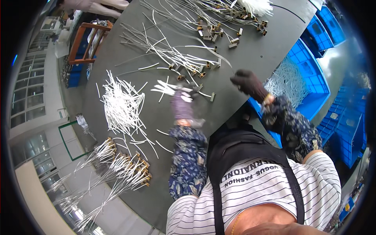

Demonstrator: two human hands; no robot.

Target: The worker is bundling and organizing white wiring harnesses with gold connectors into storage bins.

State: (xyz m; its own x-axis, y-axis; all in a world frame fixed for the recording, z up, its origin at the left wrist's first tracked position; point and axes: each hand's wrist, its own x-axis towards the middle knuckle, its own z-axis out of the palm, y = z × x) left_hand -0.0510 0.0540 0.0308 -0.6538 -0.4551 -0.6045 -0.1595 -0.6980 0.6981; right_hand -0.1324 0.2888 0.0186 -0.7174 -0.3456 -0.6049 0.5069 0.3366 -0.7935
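My left hand [183, 102], in a purple glove with dark fingertips and blurred by motion, is closed around a small bundle of short white tubes [163, 88]. My right hand [246, 83], in a dark glove, is raised near the table's right edge. Its fingers are pinched at the end of a grey wire [221, 58] that curves away toward the far left. Just beyond my left hand, white wires [172, 55] with small metal connectors [202, 74] at their near ends lie spread out. To its left is a loose heap of white tubes [122, 103].
More wires with connectors [214, 29] cover the far table [250, 58]. Bundled wires with brass-coloured ends [133, 168] overhang the left edge. A blue crate [319, 86] holding pale strands stands at right, with other blue crates [344, 133] around it. Another person [96, 6] stands far left.
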